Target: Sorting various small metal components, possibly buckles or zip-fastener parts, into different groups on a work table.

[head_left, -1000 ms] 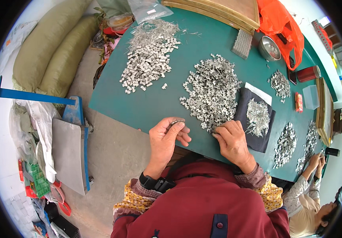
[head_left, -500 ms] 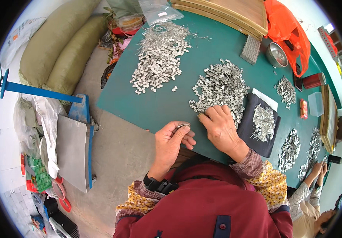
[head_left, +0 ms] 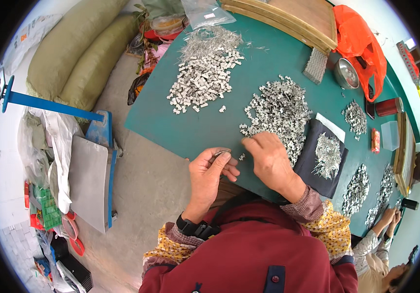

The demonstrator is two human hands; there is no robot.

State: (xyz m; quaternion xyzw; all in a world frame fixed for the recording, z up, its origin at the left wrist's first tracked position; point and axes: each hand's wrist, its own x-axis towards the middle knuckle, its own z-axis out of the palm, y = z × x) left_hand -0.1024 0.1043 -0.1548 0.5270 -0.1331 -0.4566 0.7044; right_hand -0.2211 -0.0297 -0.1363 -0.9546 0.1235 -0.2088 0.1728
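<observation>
**Free room and obstructions, green table**

Open lane: bare green table (head_left: 171,124) along the near-left edge, from the corner to the left hand (head_left: 210,173).
Blocked, far left: loose heap of metal clips (head_left: 202,73).
Blocked, centre: second clip heap (head_left: 278,112), directly ahead of the right hand (head_left: 268,161); narrow bare strip between the two heaps.
Blocked, right: dark cloth (head_left: 312,161) bearing pins, just beside the right hand; smaller piles beyond it.
</observation>
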